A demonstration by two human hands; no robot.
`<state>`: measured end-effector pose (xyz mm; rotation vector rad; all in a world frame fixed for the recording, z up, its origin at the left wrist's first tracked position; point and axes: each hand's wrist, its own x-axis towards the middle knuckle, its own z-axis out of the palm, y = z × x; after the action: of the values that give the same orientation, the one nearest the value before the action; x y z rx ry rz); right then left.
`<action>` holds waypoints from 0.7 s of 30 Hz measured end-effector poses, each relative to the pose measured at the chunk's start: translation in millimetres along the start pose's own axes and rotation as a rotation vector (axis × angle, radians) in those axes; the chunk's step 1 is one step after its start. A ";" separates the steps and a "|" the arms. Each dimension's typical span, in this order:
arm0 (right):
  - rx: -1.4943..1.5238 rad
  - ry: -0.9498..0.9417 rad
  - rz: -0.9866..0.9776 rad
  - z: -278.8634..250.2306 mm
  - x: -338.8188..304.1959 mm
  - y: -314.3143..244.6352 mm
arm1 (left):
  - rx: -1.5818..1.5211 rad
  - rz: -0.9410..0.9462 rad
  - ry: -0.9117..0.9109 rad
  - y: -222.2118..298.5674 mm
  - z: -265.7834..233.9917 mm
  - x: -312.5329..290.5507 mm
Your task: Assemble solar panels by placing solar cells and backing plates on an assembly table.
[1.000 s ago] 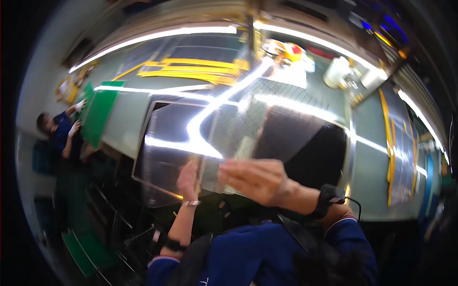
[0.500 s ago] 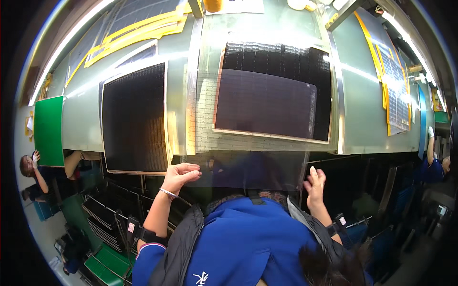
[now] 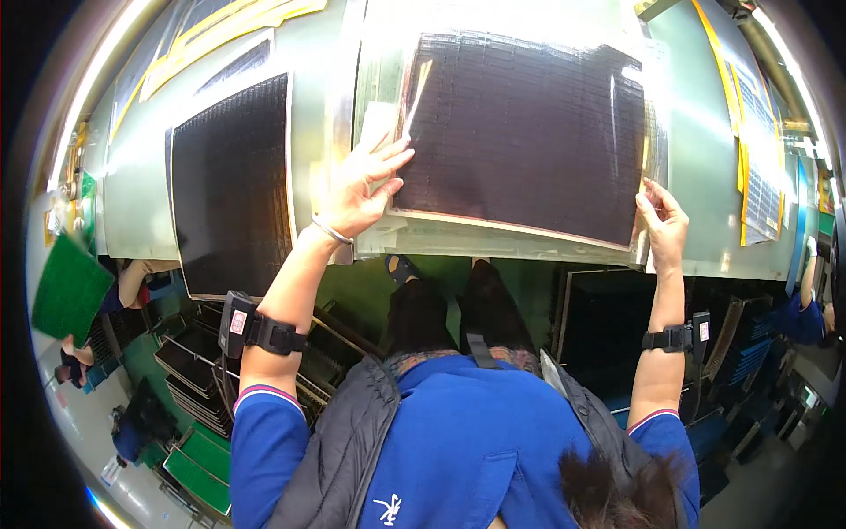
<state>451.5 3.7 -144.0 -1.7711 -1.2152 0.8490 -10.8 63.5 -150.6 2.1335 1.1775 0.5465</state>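
A dark rectangular panel point(image 3: 520, 141) with a pale border and fine grid lines lies on the table before me. Over it lies a clear film whose glossy edge streak point(image 3: 615, 115) shows near the right side. My left hand point(image 3: 363, 183) is at the panel's left edge, fingers stretched out and thumb apart, near the near-left corner. At the right edge, my right hand point(image 3: 663, 222) is closed, thumb and fingertips pinching by the film's border; the exact grip is small to make out.
Another dark panel point(image 3: 233, 185) overhangs the table edge at left. Yellow-edged sheets point(image 3: 238, 31) lie at far left, more yellow-edged sheets point(image 3: 760, 167) at right. Racks of dark trays point(image 3: 198, 379) stand below. A co-worker at left holds a green board point(image 3: 72, 286).
Both hands have moved forward and apart, from in front of the table to the panel's sides. The clear film hanging between them now lies over the panel. The co-worker's green board has tilted.
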 end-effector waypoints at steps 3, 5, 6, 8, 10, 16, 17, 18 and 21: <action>0.000 0.039 -0.040 4.3 -1.1 14.0 | 0.033 -0.009 -0.020 -0.4 4.8 -6.1; 0.013 0.042 -0.051 5.9 0.4 15.3 | 0.027 -0.014 -0.025 0.4 3.9 -4.9; 0.026 0.049 -0.068 6.9 1.9 15.3 | 0.024 -0.014 -0.026 1.2 2.7 -4.3; 0.044 0.048 -0.068 8.0 5.9 16.5 | 0.074 -0.010 -0.021 3.5 -0.3 -3.9; 0.060 0.049 -0.069 9.3 7.5 14.9 | 0.125 -0.004 -0.014 3.8 -2.2 -3.0; 0.070 0.040 -0.057 9.9 4.9 15.4 | 0.050 -0.006 -0.051 3.6 -5.9 -3.9; 0.073 0.041 -0.054 10.8 4.2 15.8 | 0.005 -0.025 -0.079 2.4 -6.2 -4.9; 0.077 0.042 -0.050 11.5 3.5 16.6 | -0.041 -0.045 -0.108 1.2 -6.1 -5.8; 0.090 0.027 -0.071 8.9 3.6 22.0 | 0.000 -0.011 -0.127 -4.0 -4.2 -5.5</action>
<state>453.8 4.6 -167.8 -1.6529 -1.1963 0.8232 -18.6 61.8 -150.6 2.1273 1.1177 0.3993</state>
